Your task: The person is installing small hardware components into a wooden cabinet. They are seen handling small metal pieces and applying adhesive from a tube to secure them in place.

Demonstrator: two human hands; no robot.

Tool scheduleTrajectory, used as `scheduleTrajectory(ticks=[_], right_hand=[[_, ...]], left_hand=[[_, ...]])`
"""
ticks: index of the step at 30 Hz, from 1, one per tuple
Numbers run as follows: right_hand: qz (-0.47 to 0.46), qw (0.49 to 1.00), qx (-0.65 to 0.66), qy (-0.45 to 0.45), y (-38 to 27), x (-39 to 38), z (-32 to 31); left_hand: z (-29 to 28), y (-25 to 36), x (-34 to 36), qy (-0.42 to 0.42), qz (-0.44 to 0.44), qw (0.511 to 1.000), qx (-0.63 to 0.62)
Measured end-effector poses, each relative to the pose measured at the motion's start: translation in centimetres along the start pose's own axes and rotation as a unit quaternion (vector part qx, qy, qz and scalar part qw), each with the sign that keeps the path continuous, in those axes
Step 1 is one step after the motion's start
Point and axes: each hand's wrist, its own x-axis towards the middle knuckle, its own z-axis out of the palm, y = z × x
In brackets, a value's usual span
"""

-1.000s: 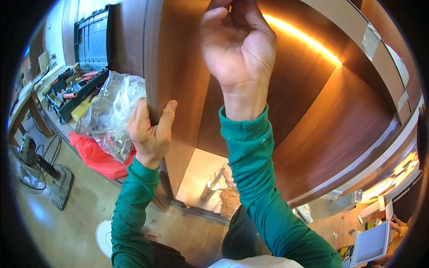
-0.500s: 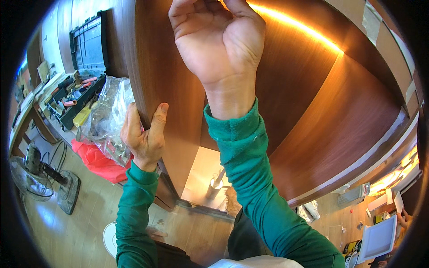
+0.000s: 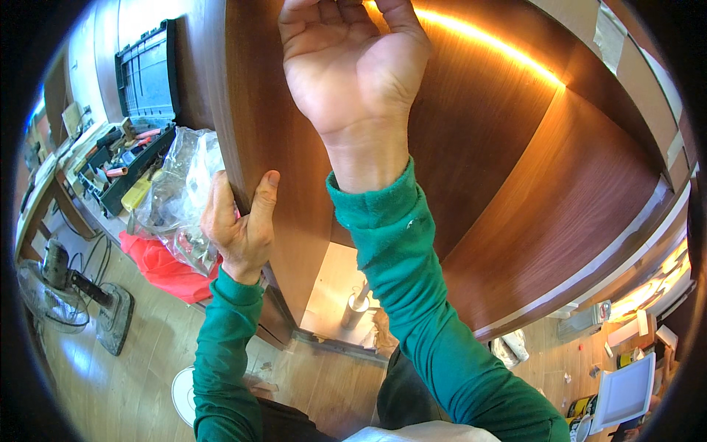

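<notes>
My left hand [image 3: 239, 230] clasps the front edge of an upright brown wooden panel [image 3: 276, 118], thumb on the inner face and fingers round the outer side. Up at the top of the head view, my right hand [image 3: 353, 70] is raised inside the wooden cabinet, palm toward me. Its fingers and thumb bend inward near a glowing strip light [image 3: 486, 40]; the fingertips run out of the picture, so whatever they hold is hidden. Green sleeves cover both forearms.
An open toolbox [image 3: 136, 158] full of tools, a clear plastic bag [image 3: 180, 195] and a red bag [image 3: 166, 269] lie to the left. A fan [image 3: 62, 283] stands on the floor. A silvery cylinder [image 3: 355, 311] is low in the cabinet. A white tray [image 3: 624, 390] is at lower right.
My right hand has shifted slightly left along the top. My left hand keeps its grip on the panel edge. Another person's hand at the far right has gone from view.
</notes>
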Motion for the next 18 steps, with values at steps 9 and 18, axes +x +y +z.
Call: scheduleTrajectory(ticks=[9,18], right_hand=[[-0.048,0.997,-0.055,0.031,0.21,0.29,-0.21],[-0.100,0.967,-0.195,0.133,0.19,0.38,-0.66]], left_hand=[[0.03,-0.03,-0.05,0.000,-0.009,1.000,-0.006],[-0.01,-0.03,-0.13,-0.005,-0.015,1.000,-0.004]])
